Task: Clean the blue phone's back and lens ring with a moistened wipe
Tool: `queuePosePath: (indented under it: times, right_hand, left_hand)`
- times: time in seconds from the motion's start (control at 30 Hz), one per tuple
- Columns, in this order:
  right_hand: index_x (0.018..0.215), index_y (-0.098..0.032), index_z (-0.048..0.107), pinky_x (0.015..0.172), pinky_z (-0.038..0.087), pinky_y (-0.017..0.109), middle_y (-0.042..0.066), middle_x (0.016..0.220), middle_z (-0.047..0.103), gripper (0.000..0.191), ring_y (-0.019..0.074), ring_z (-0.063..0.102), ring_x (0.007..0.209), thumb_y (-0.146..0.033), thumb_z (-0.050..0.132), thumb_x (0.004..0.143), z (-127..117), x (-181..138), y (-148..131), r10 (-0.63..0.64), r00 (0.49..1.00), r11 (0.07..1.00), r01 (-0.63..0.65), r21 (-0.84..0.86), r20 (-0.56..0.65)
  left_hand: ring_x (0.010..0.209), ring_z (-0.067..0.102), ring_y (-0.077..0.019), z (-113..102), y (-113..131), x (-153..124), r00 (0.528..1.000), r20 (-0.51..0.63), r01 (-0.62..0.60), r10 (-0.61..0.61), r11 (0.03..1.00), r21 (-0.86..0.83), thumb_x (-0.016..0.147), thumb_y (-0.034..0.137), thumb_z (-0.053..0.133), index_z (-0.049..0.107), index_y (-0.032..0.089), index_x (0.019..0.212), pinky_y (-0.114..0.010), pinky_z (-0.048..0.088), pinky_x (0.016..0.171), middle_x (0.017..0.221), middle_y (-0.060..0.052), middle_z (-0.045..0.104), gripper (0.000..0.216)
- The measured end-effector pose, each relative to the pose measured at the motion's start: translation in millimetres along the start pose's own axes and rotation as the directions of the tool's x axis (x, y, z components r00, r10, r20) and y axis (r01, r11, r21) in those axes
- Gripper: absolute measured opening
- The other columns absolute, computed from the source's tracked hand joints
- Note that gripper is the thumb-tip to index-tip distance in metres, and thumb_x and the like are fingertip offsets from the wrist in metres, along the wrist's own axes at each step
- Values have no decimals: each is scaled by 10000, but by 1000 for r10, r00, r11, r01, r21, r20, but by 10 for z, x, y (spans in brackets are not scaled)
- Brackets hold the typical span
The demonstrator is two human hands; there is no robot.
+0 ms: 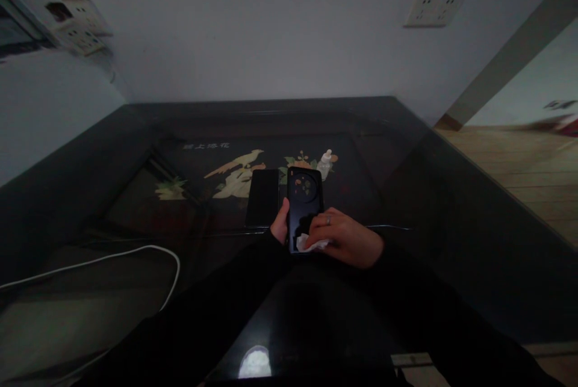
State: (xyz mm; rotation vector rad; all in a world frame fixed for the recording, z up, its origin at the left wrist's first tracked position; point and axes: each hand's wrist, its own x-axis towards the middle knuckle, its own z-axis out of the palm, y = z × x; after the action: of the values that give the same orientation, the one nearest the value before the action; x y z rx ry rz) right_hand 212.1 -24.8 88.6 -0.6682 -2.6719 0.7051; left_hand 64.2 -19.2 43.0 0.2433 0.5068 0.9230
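My left hand [280,222] grips the left edge of a black phone case [301,209], thumb on its side, the other fingers hidden beneath. Inside the round camera ring near its top, bits of flower pattern show. A crumpled white tissue [303,244] is pinched in my right hand [350,239], which wears a ring and presses the tissue on the case's lower part. Beside the case, to the left, a dark phone [263,197] lies flat on the table. Just beyond the case's top right corner stands a small white bottle [324,164] with a narrow tip.
The dark, glossy table [388,182] carries a bird and flower picture [239,179]. A white cable [149,247] curves across the left side. Wall sockets [433,9] sit above the table at right, with more sockets [83,32] at left. Wooden floor [528,164] shows on the right.
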Motion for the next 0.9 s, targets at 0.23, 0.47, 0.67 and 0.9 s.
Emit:
queuePosePath:
  times: [0.23, 0.47, 0.67, 0.9]
  right_hand:
    - [901, -197, 628, 790, 319, 297, 28, 851, 606, 210, 140, 526, 824, -90, 485, 790, 105, 26, -8, -88, 990, 996, 86, -20, -110]
    - [886, -184, 620, 823, 307, 315, 25, 835, 605, 206, 135, 536, 822, -80, 489, 767, 57, 12, -11, -81, 994, 997, 80, -12, -78]
    - [874, -190, 628, 820, 303, 315, 29, 868, 601, 150, 138, 540, 838, -140, 531, 771, 84, 1, -18, -63, 993, 998, 62, -8, -101]
    - [873, -185, 619, 815, 320, 307, 17, 831, 612, 145, 129, 544, 826, -136, 520, 779, 133, 28, -24, -96, 986, 995, 96, -10, -135]
  left_hand:
    - [853, 612, -215, 0, -16, -27, 998, -7, -58, 58, 998, -5, 851, 534, 219, 591, 31, 992, -348, 340, 940, 853, -147, 663, 642]
    - [851, 608, -221, 27, -19, -46, 999, -15, -36, 36, 999, -14, 860, 524, 196, 582, 19, 1001, -362, 343, 935, 871, -149, 659, 651]
    - [917, 601, -208, 7, -8, -62, 997, -46, -57, 57, 998, 0, 853, 516, 259, 576, 31, 1015, -333, 312, 985, 943, -144, 661, 602]
    - [1060, 544, -241, -10, -3, -58, 994, 89, -64, 58, 995, 71, 826, 564, 287, 564, 11, 1071, -337, 283, 1005, 1016, -170, 642, 665]
